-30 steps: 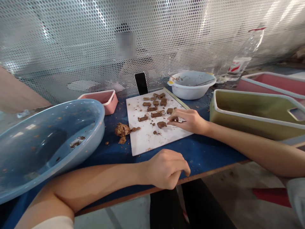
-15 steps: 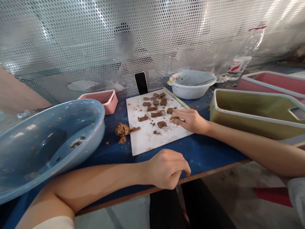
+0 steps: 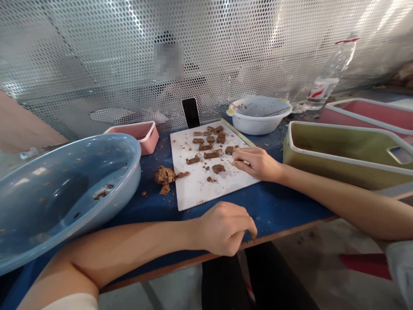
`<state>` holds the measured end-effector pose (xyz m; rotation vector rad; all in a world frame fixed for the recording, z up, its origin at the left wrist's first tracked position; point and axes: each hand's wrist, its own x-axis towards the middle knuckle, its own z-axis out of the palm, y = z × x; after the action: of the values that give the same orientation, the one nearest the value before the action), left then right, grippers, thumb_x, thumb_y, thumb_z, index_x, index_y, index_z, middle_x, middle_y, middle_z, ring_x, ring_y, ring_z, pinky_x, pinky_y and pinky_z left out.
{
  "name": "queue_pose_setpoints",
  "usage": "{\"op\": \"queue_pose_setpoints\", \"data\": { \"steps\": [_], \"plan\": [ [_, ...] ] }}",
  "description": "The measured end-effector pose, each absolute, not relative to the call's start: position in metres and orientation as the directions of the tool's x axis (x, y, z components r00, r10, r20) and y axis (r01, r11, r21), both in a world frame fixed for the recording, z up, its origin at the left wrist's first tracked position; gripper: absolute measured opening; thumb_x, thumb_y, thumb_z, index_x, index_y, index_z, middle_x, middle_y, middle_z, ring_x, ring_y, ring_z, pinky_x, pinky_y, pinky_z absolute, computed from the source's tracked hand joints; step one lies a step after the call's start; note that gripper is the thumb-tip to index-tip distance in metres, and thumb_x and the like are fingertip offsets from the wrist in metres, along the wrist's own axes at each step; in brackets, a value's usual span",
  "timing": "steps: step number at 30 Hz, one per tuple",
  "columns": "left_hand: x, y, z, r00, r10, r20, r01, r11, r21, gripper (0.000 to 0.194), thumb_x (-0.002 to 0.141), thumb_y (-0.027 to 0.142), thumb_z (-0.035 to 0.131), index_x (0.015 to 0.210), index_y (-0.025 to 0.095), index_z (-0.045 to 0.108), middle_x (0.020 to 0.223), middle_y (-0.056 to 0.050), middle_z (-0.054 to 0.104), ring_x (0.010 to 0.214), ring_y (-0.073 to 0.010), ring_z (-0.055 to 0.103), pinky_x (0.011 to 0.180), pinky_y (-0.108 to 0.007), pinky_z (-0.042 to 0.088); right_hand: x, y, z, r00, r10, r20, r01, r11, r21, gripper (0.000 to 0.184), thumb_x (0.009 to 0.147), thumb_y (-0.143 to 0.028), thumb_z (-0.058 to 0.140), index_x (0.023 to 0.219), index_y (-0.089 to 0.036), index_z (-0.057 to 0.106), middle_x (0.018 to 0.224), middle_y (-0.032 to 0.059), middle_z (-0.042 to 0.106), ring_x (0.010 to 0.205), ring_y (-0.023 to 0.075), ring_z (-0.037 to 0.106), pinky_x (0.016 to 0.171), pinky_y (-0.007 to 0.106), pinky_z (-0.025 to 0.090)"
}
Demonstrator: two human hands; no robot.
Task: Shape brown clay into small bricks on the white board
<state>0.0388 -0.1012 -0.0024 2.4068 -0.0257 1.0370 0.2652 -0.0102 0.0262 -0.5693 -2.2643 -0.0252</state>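
Observation:
My left hand (image 3: pixel 227 228) rests at the front edge of the table, its fingers curled in and nothing showing in them. At the right side of a white board (image 3: pixel 190 193), my right hand (image 3: pixel 258 163) lies with bent fingers. A gap shows between its thumb and forefinger, and I see nothing held there. Just beyond those fingertips is a small squarish brown clay piece (image 3: pixel 229 150). Several other shaped clay pieces lie on the board, among them a bar-like piece (image 3: pixel 211 155) and a notched piece (image 3: pixel 218 168). A rough clay lump (image 3: pixel 164 175) sits against the board's left edge.
A large blue basin (image 3: pixel 129 181) stands at left, beside a small pink bin (image 3: pixel 150 140). A phone (image 3: pixel 191 113) leans at the back against perforated metal sheeting (image 3: pixel 112 64). Right are a white basin (image 3: pixel 258 125), a green bin (image 3: pixel 322 161), a pink bin (image 3: pixel 364 116) and a bottle (image 3: pixel 329 77).
My right hand has shifted very slightly to the right along the board's edge. My left hand and the clay pieces stay as they were; the view has moved a touch.

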Motion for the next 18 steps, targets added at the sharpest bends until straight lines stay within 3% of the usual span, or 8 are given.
{"op": "queue_pose_setpoints", "data": {
  "steps": [6,13,18],
  "plan": [
    [0.0377,-0.1025,-0.0032,0.732,0.200,0.651,-0.173,-0.870,0.462,0.029,0.088,-0.002,0.046,0.086,0.018,0.066,0.072,-0.002,0.069,0.061,-0.0141,0.062,0.065,-0.025,0.053,0.2618,-0.0114,0.0229,-0.543,0.427,0.723,0.317,0.902,-0.295,0.010,0.109,-0.031,0.068,0.107,-0.022,0.065,0.096,0.0034,0.073,0.080,0.0162,0.070,0.075,0.030,0.058],
    [0.0375,-0.1021,-0.0036,0.723,0.193,0.664,-0.185,-0.871,0.455,0.028,0.087,-0.003,0.046,0.086,0.018,0.065,0.072,-0.002,0.069,0.061,-0.0141,0.061,0.064,-0.026,0.052,0.2620,-0.0099,0.0196,-0.558,0.368,0.744,0.290,0.926,-0.240,0.002,0.108,-0.024,0.067,0.108,-0.022,0.067,0.096,0.0034,0.075,0.086,0.0171,0.073,0.080,0.030,0.059],
    [0.0367,-0.1005,-0.0050,0.761,0.164,0.627,-0.164,-0.887,0.431,0.027,0.090,-0.001,0.046,0.085,0.019,0.063,0.069,-0.002,0.066,0.062,-0.0157,0.061,0.064,-0.027,0.051,0.2656,-0.0085,0.0223,-0.619,0.395,0.679,0.380,0.907,-0.182,0.023,0.114,-0.025,0.054,0.094,-0.021,0.065,0.078,0.0002,0.066,0.071,0.0151,0.063,0.070,0.029,0.053]
  ]
}}
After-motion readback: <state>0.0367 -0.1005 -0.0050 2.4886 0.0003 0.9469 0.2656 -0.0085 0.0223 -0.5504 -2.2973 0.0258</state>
